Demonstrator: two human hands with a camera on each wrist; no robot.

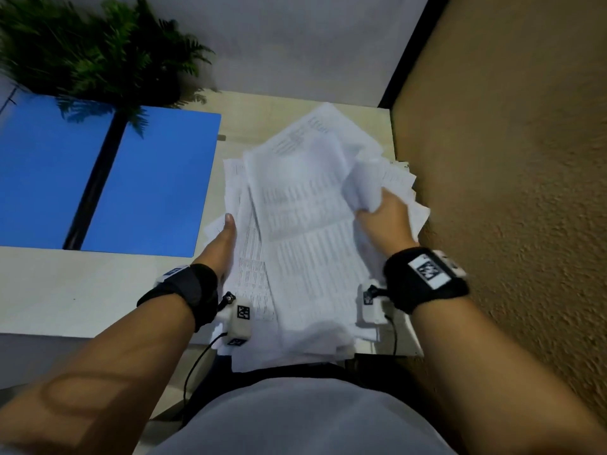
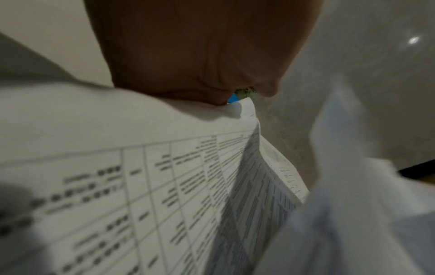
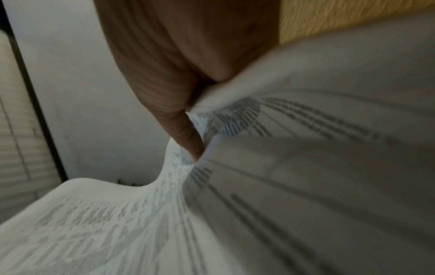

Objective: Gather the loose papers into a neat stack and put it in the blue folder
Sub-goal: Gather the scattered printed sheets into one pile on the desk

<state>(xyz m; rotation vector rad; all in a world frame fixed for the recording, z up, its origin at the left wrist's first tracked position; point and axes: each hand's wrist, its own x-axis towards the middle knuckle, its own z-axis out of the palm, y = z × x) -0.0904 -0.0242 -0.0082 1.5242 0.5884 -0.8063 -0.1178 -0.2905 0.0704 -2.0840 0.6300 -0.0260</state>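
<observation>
Progress: roughly mid-gathering, by my reading. The tabletop (image 1: 82, 290) carries the blue folder (image 1: 157, 185), lying open and flat at far left with nothing visible on its two panels; no sheet has reached it yet. The loose papers (image 1: 305, 257) are collected into one pile in front of the person, right of the folder and near the brown wall, but the pile is not neat: sheets are fanned and skewed, corners stick out on both sides, and the near end overhangs the tabletop edge. Left to do, as I judge it: square the edges, then carry the stack across to the folder and lay it in.

A fern-like plant (image 1: 98, 54) stands behind the folder and overlaps its top edge.

Hand pose: left hand (image 1: 223, 238) lies along the left edge of the pile, thumb straight and pointing away; the other fingers are hidden under or behind the sheets, so I cannot tell whether it grips or only steadies. Left wrist view shows palm against paper, nothing more decisive.

Right hand (image 1: 384, 218) is closed on the papers at the pile's right side; the right wrist view shows a finger (image 3: 188, 134) curled into crumpled sheets, bunching them upward.
</observation>
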